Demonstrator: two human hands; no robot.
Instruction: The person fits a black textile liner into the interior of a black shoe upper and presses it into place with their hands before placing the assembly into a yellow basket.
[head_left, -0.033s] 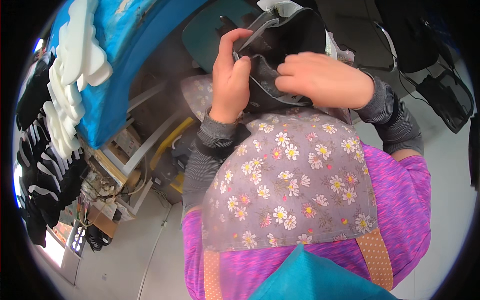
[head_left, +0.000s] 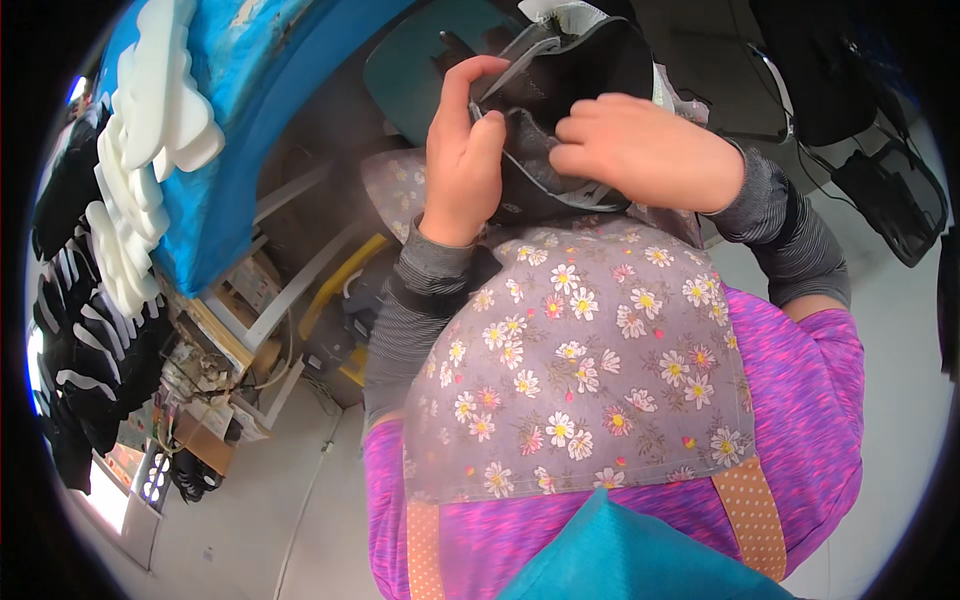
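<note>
In my lap, toward the top of the view, lies a black bag-like piece (head_left: pixel 595 80) with an open mouth, a pale edge and a greyish inner side. My left hand (head_left: pixel 463 160) has its thumb and forefinger around the left edge of this piece. Over the mouth, my right hand (head_left: pixel 645 150) has its fingers curled together near the grey inner part. Its fingertips are turned down, so what they pinch is hidden. Beneath both hands a grey flowered apron (head_left: pixel 580 360) covers my lap.
White sole-shaped pieces (head_left: pixel 150 90) lie along a blue covered surface (head_left: pixel 240 120) at the left. Black pieces with pale edges (head_left: pixel 85 360) hang below them. Behind the bag-like piece is a dark green seat (head_left: pixel 405 75). Black straps and mesh (head_left: pixel 890 195) are at the right.
My right hand has shifted very slightly up and to the left over the black bag-like piece. My left hand keeps its hold on the edge.
</note>
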